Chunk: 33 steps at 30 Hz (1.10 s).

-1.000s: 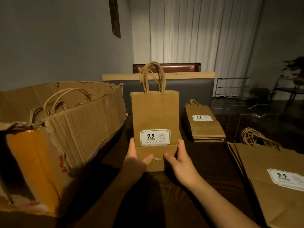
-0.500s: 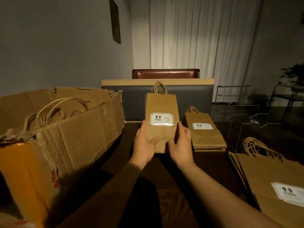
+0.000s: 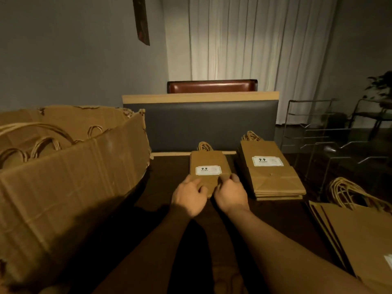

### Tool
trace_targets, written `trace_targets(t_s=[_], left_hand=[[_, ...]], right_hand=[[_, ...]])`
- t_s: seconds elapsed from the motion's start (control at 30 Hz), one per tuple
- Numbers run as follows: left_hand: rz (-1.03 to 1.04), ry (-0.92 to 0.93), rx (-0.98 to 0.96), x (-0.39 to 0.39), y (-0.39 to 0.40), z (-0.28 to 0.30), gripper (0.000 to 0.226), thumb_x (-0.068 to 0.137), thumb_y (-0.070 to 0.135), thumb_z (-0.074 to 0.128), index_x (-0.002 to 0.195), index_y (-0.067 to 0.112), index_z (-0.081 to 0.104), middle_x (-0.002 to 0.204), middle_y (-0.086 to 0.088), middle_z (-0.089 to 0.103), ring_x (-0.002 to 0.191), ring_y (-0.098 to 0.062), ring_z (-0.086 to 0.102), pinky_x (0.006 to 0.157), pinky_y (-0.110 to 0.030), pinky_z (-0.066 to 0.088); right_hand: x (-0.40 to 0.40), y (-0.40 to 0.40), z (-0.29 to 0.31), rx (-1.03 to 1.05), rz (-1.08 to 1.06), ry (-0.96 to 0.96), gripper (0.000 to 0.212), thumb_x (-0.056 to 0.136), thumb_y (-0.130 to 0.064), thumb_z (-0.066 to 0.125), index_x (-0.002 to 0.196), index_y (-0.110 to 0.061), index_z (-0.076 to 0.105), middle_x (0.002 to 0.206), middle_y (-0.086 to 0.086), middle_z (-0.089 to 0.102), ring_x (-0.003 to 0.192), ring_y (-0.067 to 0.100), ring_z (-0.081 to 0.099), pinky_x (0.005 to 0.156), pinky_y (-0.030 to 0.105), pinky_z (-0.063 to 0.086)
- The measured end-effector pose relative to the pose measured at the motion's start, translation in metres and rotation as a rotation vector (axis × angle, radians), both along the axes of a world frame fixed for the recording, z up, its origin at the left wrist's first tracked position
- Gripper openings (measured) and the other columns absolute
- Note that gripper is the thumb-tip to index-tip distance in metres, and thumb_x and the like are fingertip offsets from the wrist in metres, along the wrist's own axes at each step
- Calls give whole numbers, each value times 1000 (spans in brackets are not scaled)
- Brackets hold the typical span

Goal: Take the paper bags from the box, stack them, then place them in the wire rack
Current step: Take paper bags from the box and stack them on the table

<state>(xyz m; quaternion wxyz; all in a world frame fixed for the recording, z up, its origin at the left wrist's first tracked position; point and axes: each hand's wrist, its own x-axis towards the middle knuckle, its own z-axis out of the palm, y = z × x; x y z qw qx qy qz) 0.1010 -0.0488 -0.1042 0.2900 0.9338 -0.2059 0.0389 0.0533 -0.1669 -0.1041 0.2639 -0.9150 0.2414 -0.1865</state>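
Clearly light and floppy, the paper bag lies flat at twelve o'clock, both hands pinching its near edge: left hand, right hand. Its folded bottom looks the stiffest hold; the twisted handles seem likely to snag.

held bag label: "9.9" | stack's top bag label: "9.9"

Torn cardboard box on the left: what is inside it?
Inside the torn cardboard box, only looped twine handles of paper bags show above its front wall; the bags' bodies and their number are hidden.
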Motion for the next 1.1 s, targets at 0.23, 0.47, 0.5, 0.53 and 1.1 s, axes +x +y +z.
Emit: trace_targets(t_s=[0.23,0.47,0.5,0.53,1.1], left_hand=[[-5,-212,64,-36,21,15,70,99,51,30,156,24,-1,163,3,-14,150,-12,-8,121,-38,-5],[-61,-449,41,-95,64,102,61,102,34,37,156,19,12,164,3,-8,150,-14,0,123,-36,10],[-67,-479,27,-106,74,124,58,100,28,41,154,18,22,164,1,1,149,-16,11,121,-36,18],[-78,-506,19,-118,85,149,51,98,23,43,149,18,36,162,-2,17,145,-18,26,117,-35,29],[67,-53,663,-32,363,263,19,93,19,58,111,19,64,99,1,66,83,-10,60,73,-23,48]], right_hand=[[-33,13,23,-122,167,-32,63,103,-38,34,157,-16,10,165,7,1,152,18,0,123,35,4],[-85,41,123,-308,411,-203,57,105,-36,35,156,-15,20,164,1,15,151,15,8,119,28,6],[-91,50,142,-329,458,-258,54,105,-34,37,154,-14,27,163,2,21,151,15,14,119,27,10],[-95,60,163,-341,507,-321,50,104,-29,40,151,-14,35,159,3,30,148,16,23,118,27,17],[30,279,271,-472,1063,435,26,94,-15,62,120,-15,65,116,1,66,107,18,62,97,36,51]])
